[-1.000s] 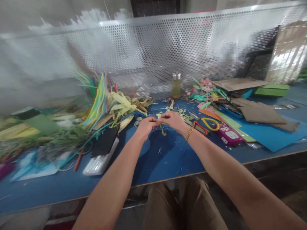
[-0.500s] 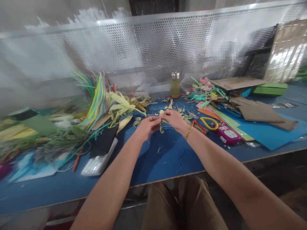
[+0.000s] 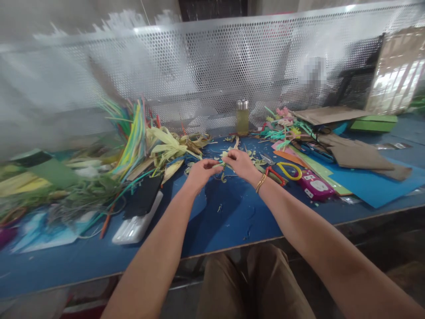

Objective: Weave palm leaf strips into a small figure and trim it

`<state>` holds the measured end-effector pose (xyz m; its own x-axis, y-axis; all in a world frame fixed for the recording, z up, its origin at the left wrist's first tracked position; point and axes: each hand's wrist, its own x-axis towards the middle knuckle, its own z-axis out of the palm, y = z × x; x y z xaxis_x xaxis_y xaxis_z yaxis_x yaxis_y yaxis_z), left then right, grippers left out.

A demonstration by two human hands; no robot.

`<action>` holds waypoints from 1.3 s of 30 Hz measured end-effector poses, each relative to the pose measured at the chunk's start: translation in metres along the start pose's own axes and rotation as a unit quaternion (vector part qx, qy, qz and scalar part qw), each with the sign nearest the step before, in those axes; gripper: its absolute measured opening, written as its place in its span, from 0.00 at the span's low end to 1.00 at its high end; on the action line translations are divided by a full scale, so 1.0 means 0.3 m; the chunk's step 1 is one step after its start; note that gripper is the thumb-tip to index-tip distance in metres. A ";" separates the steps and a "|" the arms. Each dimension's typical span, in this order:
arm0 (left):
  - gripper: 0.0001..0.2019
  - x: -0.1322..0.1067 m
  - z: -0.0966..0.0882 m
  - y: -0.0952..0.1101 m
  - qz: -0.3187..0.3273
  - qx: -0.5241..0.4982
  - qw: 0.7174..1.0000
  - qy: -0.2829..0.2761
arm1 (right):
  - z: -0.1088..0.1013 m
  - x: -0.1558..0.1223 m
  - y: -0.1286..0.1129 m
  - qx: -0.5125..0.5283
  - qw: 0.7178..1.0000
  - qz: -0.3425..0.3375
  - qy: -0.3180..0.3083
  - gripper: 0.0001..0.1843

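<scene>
Over the middle of the blue table, my left hand (image 3: 205, 172) and my right hand (image 3: 241, 164) almost meet at the fingertips. Pinched between the thumb and fingers of both is a small green piece (image 3: 221, 164), thin and partly covered, perhaps a strip of husk or a stem. Pale green husk scraps (image 3: 254, 156) lie just behind and beside the hands. Scissors with red and yellow handles (image 3: 289, 171) rest to the right of my right hand. Left of my left hand is a heap of corn husks (image 3: 169, 146).
Pipe cleaners (image 3: 134, 137) stand in a bunch at the left, near a black phone-like slab (image 3: 142, 195) on a white case. A glass bottle (image 3: 242, 118) stands behind the hands. Rightward are a purple glue gun-like object (image 3: 315, 185), blue paper (image 3: 375, 188) and cardboard (image 3: 360, 153).
My left hand has shifted slightly left and its fingers have straightened a little. The green piece between the hands shows more now. My right hand stays nearly in place.
</scene>
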<state>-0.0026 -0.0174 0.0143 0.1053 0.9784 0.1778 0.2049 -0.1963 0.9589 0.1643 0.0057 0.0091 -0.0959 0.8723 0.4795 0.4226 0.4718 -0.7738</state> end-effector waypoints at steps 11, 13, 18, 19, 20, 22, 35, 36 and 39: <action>0.11 -0.004 0.003 -0.003 0.014 0.002 1.000 -0.009 | 0.008 -0.006 -0.008 0.003 0.999 -0.032 -0.017 0.13; 0.10 -0.004 0.004 -0.003 0.015 0.003 1.000 -0.009 | 0.009 -0.005 -0.005 0.015 0.999 -0.028 -0.022 0.14; 0.10 -0.002 0.005 -0.005 0.013 0.017 1.000 0.000 | 0.008 -0.012 -0.012 0.060 0.998 -0.008 -0.035 0.13; 0.10 -0.001 0.005 -0.006 0.012 0.023 1.000 0.005 | 0.009 -0.015 -0.014 0.071 0.997 -0.002 -0.038 0.13; 0.11 -0.001 0.004 -0.006 0.012 0.028 0.999 0.011 | 0.011 -0.018 -0.016 0.082 0.996 0.006 -0.045 0.13; 0.12 0.001 0.002 -0.007 0.010 0.034 0.999 0.022 | 0.017 -0.023 -0.017 0.114 0.990 0.026 -0.078 0.11; 0.15 0.001 -0.013 0.007 0.010 0.000 1.000 0.028 | 0.029 -0.030 -0.014 0.187 0.976 0.035 -0.105 0.06; 0.15 0.000 -0.012 0.008 0.012 -0.002 0.999 0.030 | 0.028 -0.031 -0.019 0.193 0.975 0.034 -0.108 0.06; 0.16 -0.001 -0.013 0.012 0.017 0.000 0.999 0.036 | 0.027 -0.032 -0.027 0.207 0.971 0.033 -0.114 0.06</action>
<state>-0.0056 -0.0181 0.0185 0.0417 0.9735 0.2250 0.2030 -0.2288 0.9521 0.1543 -0.0055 0.0074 -0.2986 0.8853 0.3564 0.0395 0.3846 -0.9223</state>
